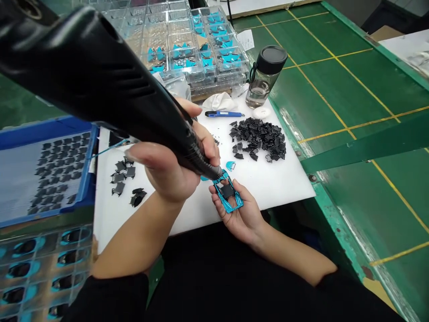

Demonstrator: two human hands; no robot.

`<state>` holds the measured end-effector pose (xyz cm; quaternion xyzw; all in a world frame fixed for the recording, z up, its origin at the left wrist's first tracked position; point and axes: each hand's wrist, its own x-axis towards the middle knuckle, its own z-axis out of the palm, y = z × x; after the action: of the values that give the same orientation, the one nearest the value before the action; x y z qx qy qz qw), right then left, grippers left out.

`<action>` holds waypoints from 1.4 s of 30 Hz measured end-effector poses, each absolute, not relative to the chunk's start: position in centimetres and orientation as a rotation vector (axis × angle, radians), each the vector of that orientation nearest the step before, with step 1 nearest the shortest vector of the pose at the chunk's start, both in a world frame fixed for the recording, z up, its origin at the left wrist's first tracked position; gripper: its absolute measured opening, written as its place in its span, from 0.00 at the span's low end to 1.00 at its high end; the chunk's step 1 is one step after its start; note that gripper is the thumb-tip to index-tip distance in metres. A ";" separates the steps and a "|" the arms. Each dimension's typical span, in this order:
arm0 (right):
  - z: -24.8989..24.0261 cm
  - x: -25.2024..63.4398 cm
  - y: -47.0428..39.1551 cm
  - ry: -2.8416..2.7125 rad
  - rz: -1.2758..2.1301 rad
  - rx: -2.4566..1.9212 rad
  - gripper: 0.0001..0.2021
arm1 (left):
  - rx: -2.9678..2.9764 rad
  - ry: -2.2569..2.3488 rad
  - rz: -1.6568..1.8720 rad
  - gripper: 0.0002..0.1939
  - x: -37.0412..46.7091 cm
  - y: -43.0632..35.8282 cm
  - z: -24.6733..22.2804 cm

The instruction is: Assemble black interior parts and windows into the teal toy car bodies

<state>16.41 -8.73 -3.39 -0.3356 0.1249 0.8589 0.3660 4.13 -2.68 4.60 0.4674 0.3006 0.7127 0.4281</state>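
Note:
My left hand [170, 172] is wrapped round a large black electric screwdriver [134, 96], which slants down across the view from the upper left. Its nose meets the top end of a small turquoise plastic frame [231, 202]; the bit itself is hidden. That frame, with a black piece [227, 191] set in its middle, is held between the thumb and fingers of my right hand [246, 217], just over the front edge of the white board [191, 214]. A small loose turquoise part [230, 166] lies just beyond.
A heap of black plastic parts [259, 136] lies right of tiny dark screws [216, 139]. Behind are a blue cutter knife [224, 114], a water bottle [264, 76] and stacked clear trays [197, 74]. A blue bin [89, 167] and another tray [47, 268] stand left.

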 end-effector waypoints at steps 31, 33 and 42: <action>-4.2 16.4 -9.1 0.310 2.207 -0.840 0.12 | 1.374 0.758 1.737 0.33 4.5 -3.1 3.2; -4.1 16.4 -9.1 0.319 2.207 -0.846 0.13 | 1.381 0.791 1.715 0.33 4.4 -3.2 3.2; -4.0 16.3 -9.3 0.244 2.200 -0.866 0.12 | 1.351 0.769 1.710 0.29 4.5 -3.7 3.8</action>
<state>16.29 -9.29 -3.96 -0.3380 0.0953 0.8588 0.3730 4.54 -3.75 3.76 0.5350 0.3046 0.6770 0.4034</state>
